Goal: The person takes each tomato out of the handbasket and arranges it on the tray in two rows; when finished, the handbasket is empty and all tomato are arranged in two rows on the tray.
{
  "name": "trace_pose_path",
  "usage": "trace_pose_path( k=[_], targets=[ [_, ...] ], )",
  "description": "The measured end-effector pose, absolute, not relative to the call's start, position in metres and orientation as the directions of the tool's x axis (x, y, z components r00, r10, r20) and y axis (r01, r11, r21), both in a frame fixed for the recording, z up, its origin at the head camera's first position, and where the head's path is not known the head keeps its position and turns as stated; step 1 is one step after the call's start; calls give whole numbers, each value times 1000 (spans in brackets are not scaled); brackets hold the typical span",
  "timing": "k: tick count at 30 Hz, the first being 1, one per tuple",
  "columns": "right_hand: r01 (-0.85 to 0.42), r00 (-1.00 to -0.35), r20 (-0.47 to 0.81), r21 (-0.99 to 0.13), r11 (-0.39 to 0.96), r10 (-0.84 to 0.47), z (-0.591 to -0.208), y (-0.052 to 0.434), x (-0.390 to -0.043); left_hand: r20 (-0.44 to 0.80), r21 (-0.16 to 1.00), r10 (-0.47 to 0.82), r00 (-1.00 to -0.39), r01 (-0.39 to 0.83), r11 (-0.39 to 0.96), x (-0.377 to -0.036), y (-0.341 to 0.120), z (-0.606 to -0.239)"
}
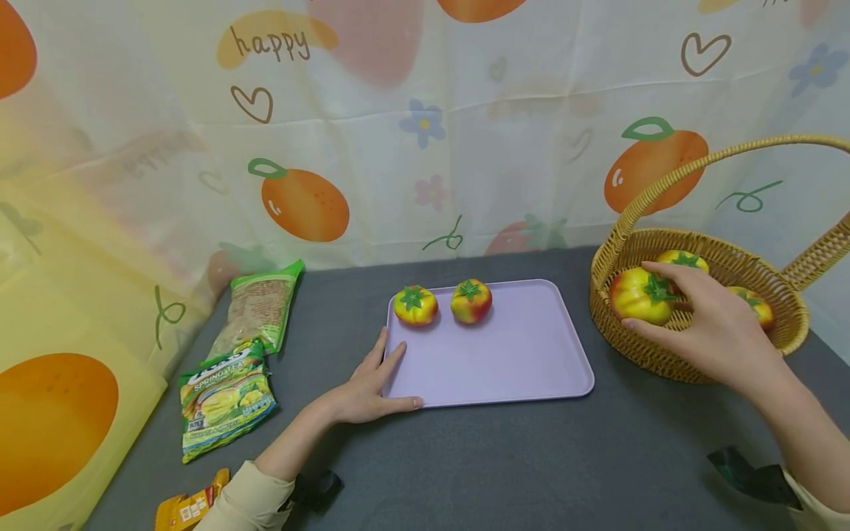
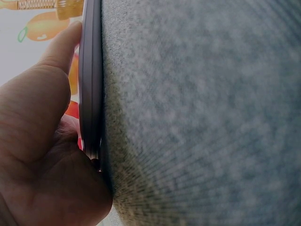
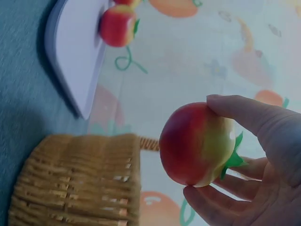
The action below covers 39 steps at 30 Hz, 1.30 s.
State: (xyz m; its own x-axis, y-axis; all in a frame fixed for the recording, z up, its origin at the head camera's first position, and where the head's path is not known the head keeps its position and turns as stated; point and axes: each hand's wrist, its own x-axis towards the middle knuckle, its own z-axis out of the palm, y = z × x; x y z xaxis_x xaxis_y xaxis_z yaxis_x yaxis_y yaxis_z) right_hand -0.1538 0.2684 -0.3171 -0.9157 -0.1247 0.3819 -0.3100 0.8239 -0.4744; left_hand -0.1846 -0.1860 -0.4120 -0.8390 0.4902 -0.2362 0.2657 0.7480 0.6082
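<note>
My right hand (image 1: 697, 317) grips a yellow-and-red toy tomato (image 1: 639, 295) just above the near-left rim of a wicker basket (image 1: 783, 324); in the right wrist view the tomato (image 3: 197, 145) sits between thumb and fingers. Two more tomatoes (image 1: 684, 260) lie in the basket. A lilac tray (image 1: 505, 354) holds two tomatoes (image 1: 415, 305) (image 1: 471, 301) at its far-left side. My left hand (image 1: 372, 383) rests with straight fingers against the tray's near-left corner, the tray edge (image 2: 90, 84) running along the palm in the left wrist view.
Snack packets (image 1: 229, 398) (image 1: 262, 306) lie at the table's left, and an orange wrapper (image 1: 189, 507) lies by my left sleeve. A fruit-print cloth backs the grey table (image 1: 531, 457). The basket's tall handle (image 1: 697, 168) arches over its right side.
</note>
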Motion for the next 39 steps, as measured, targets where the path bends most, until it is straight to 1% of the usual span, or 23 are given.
trace_pose_path(
  k=[11, 20, 26, 32, 39],
  targets=[
    [-373, -904, 384, -495, 784, -188, -316, 240, -153, -238, 606, 486, -841, 262, 751, -184, -186, -412],
    [-423, -887, 394, -492, 761, -238, -327, 222, -164, -242, 616, 489, -838, 257, 745, -184, -185, -411],
    [-449, -877, 402, -495, 744, -262, -336, 212, -178, -244, 614, 485, -840, 253, 747, -184, -185, -412],
    [-430, -888, 390, -519, 739, -243, -345, 202, -191, -241, 610, 487, -839, 259, 749, -184, -185, -412],
    [-380, -916, 330, -543, 749, -226, -353, 193, -208, -238, 611, 484, -842, 257, 748, -183, -185, -412]
  ],
)
